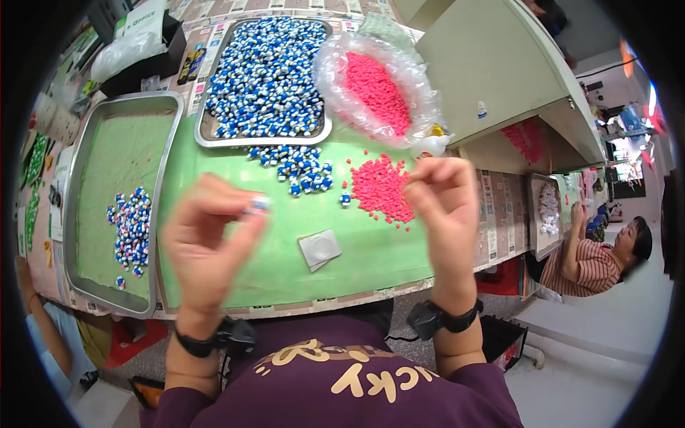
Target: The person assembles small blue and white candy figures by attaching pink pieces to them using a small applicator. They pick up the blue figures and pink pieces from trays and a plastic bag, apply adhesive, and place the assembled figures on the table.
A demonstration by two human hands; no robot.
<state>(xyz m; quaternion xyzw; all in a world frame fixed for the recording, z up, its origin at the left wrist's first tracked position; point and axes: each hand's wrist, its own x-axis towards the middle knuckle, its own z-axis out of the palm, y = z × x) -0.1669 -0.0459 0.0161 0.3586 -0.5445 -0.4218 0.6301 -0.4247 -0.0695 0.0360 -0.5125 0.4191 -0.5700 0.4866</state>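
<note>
Between the thumb and forefinger of my left hand (205,242) is a small blue-and-white figure (260,204), held above the green mat. My right hand (449,203) is pinched closed at the right side of a pile of small pink pieces (382,187); anything between its fingertips is too small to make out. Loose blue-and-white figures (303,167) lie beyond my hands, and a single figure (345,200) stands beside the pink pile. Between my forearms, a small whitish square pad (320,250) rests on the green mat (371,267).
A metal tray (264,142) heaped with figures sits at the back. Figures with pink bits lie in the left tray (107,164). A clear plastic bag (335,93) holds more pink pieces. A beige cabinet (499,64) borders the right; another person (592,257) sits beyond.
</note>
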